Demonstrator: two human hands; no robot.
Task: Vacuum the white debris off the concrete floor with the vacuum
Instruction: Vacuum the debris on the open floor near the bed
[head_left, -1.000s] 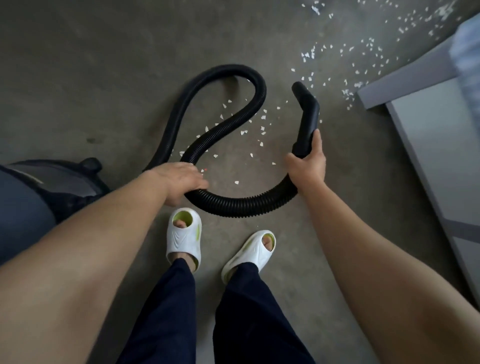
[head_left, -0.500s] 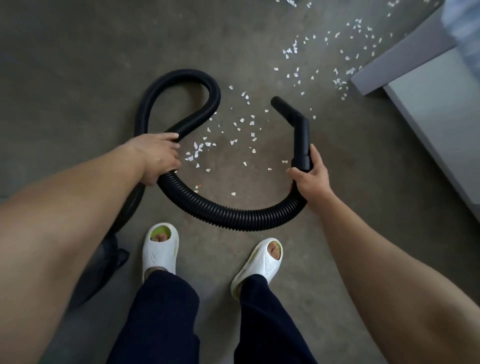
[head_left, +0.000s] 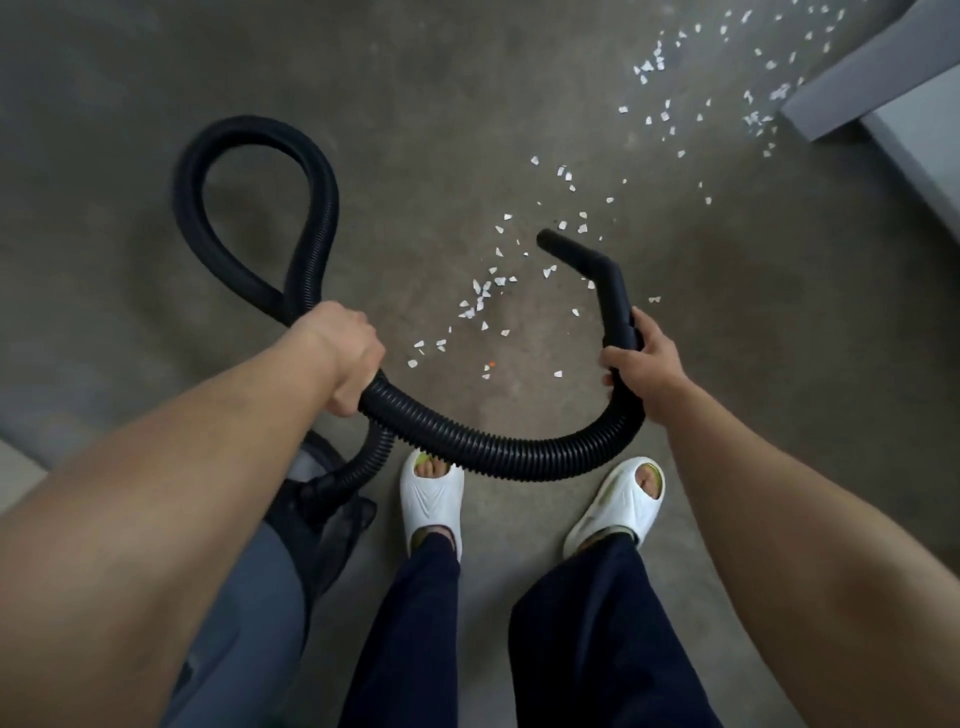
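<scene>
A black ribbed vacuum hose (head_left: 498, 449) curves between my hands and loops on the floor at upper left. My left hand (head_left: 345, 358) grips the hose where the loop crosses itself. My right hand (head_left: 647, 371) grips the rigid black nozzle (head_left: 597, 270), whose bent tip points up-left just above the floor among the white debris (head_left: 483, 296). More white scraps (head_left: 660, 117) lie scattered toward the upper right. The grey vacuum body (head_left: 260, 587) sits at lower left, partly hidden by my left arm.
A grey cabinet or furniture base (head_left: 883, 78) stands at the upper right, with debris along its corner. My feet in white slippers (head_left: 431, 499) stand just below the hose. Bare concrete floor (head_left: 467, 104) stretches across the top.
The hose loop has shifted left and closed on itself. The nozzle tip has lowered among the scraps near my feet. The vacuum body has come into view at lower left.
</scene>
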